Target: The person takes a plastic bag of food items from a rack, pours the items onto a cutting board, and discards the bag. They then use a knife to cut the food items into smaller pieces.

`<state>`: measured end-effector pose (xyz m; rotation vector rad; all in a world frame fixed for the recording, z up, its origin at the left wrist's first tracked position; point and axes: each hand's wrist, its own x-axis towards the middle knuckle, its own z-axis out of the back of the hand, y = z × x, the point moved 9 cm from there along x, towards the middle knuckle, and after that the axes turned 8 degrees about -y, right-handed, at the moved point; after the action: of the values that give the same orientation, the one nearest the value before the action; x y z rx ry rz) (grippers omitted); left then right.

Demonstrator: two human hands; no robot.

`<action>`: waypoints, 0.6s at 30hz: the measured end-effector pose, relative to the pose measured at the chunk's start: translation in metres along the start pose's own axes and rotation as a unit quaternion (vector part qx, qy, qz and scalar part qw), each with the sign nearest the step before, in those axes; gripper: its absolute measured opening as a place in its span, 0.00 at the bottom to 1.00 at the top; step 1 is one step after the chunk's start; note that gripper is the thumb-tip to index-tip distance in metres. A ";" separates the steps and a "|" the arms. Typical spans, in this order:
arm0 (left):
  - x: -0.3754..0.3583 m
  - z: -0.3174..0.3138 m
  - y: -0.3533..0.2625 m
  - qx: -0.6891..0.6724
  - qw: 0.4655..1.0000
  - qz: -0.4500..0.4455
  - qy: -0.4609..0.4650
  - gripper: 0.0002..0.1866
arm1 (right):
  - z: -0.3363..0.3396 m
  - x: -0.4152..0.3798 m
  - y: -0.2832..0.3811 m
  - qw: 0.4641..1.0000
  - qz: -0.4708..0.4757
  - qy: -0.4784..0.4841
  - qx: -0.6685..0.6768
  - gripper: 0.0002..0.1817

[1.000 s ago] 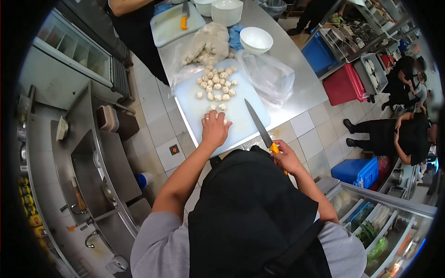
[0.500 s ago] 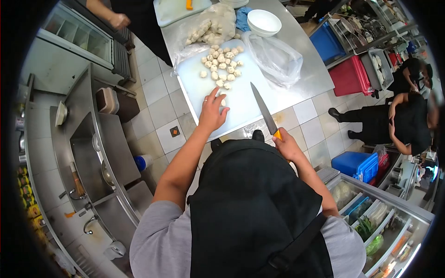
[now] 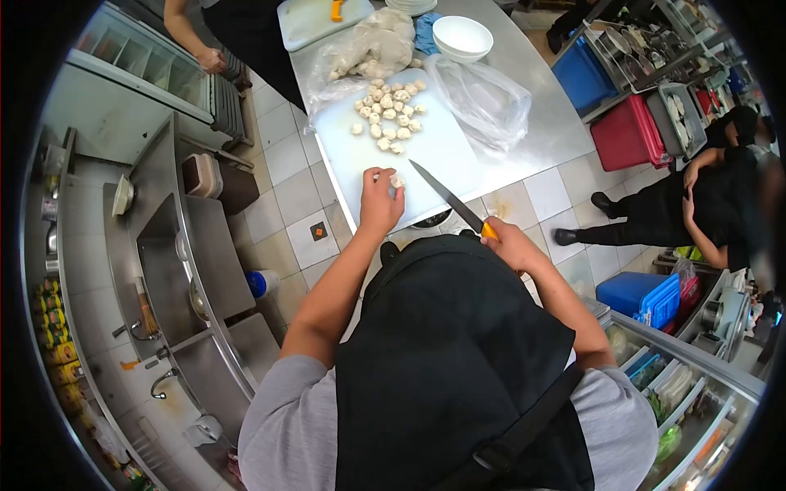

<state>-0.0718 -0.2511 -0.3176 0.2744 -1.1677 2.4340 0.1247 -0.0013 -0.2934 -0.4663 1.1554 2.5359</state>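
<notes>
My left hand (image 3: pixel 381 203) is over the near part of the white cutting board (image 3: pixel 442 168), its thumb and fingers curled around a pale round mushroom-like piece (image 3: pixel 397 181). In my right hand (image 3: pixel 509 245) is a kitchen knife (image 3: pixel 446 195), gripped by its yellow handle, the long blade pointing up and left across the board's right side. Its tip is close to the held piece but apart from it. Several similar pale pieces (image 3: pixel 390 110) lie loosely grouped on the far half of the board.
Beyond the board lie a plastic bag of pale pieces (image 3: pixel 381 45), a clear plastic bag (image 3: pixel 491 106), white bowls (image 3: pixel 463 37) and another cutting board (image 3: pixel 307 24). A person's hand (image 3: pixel 212 60) is at upper left. Other people stand at right. A sink (image 3: pixel 160 270) is at left.
My left hand has closed its spread fingers around the piece on the board. The knife in my right hand has swung left, its tip now nearer that piece.
</notes>
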 end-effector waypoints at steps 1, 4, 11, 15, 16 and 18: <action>-0.003 0.003 0.000 0.003 0.998 0.044 -0.033 0.25 | 0.002 0.002 0.005 1.000 0.017 0.005 -0.014 0.18; 0.001 0.010 -0.006 0.038 0.998 0.035 -0.044 0.27 | 0.006 0.009 0.018 0.999 0.018 0.009 -0.049 0.17; 0.014 0.021 -0.007 0.017 0.994 -0.106 -0.029 0.26 | -0.009 0.027 0.036 0.994 0.055 0.017 -0.092 0.19; 0.022 0.016 0.003 -0.011 0.993 -0.119 0.012 0.21 | -0.014 0.026 0.036 0.994 0.058 0.011 -0.087 0.16; 0.021 0.017 0.004 -0.009 0.994 -0.112 -0.001 0.21 | -0.014 0.025 0.038 0.994 0.054 0.015 -0.091 0.16; 0.015 0.016 0.003 -0.012 0.994 -0.108 -0.018 0.21 | -0.013 0.024 0.043 0.994 0.048 0.017 -0.101 0.15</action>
<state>-0.0868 -0.2609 -0.3038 0.4158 -1.1186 2.2339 0.0876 -0.0349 -0.2826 -0.5150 0.9584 2.7535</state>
